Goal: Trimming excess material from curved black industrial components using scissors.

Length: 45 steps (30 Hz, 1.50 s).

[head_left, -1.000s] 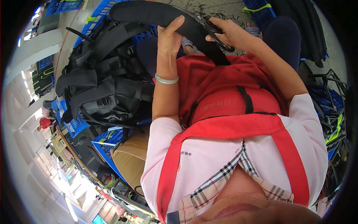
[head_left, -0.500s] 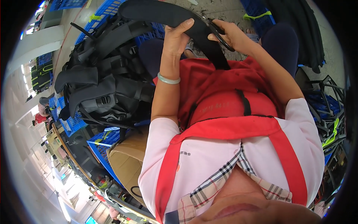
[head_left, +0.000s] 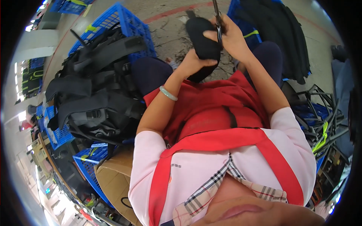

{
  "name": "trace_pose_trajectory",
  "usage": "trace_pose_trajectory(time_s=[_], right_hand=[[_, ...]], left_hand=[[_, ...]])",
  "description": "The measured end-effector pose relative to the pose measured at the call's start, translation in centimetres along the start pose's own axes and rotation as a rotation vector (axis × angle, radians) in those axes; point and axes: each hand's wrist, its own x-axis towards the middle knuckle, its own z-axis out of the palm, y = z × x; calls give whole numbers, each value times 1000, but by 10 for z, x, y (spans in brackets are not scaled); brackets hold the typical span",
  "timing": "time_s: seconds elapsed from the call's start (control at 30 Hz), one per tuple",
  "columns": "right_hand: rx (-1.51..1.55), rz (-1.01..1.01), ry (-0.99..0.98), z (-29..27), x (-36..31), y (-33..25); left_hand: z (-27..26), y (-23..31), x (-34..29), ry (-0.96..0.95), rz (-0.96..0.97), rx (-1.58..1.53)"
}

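A black padded strap (head_left: 201,35) stands up in front of my red apron (head_left: 211,94), its narrow tab pointing away from me. My left hand (head_left: 193,64) is closed around its lower part, the thumb lying across the front. My right hand (head_left: 234,39) grips a pair of dark metal scissors (head_left: 218,25), whose blades point away toward the top edge. The thumb of that hand also touches the strap's right side. Fingers and strap hide part of the scissors, and I cannot tell whether the blades are closed.
On my left, a blue crate (head_left: 141,37) stands by a heap of black padded straps (head_left: 98,109). A cardboard box (head_left: 115,167) sits nearer. Black fabric pieces (head_left: 277,37) hang over a crate at right, with black straps (head_left: 328,113) nearer. Dark scraps litter the floor (head_left: 169,32).
The strap has turned from lying across to standing upright, showing its tabbed end. My left hand has moved lower and right on it. The scissors now point away from me.
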Motion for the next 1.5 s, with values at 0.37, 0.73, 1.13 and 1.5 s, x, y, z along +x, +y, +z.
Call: trace_pose_trajectory(time_s=[0.37, 0.73, 1.13, 1.5], right_hand=[[309, 176, 34, -1, -16, 11], [2, 371, -161, -25, -53, 7], [-246, 372, -335, -28, -98, -15], [-217, 332, -424, -24, -106, -19]], left_hand=[[-5, 41, -6, 281, 168, 419], [-13, 37, -22, 173, 132, -450], [-11, 40, -27, 115, 110, -669], [-9, 39, -31, 155, 105, -681]])
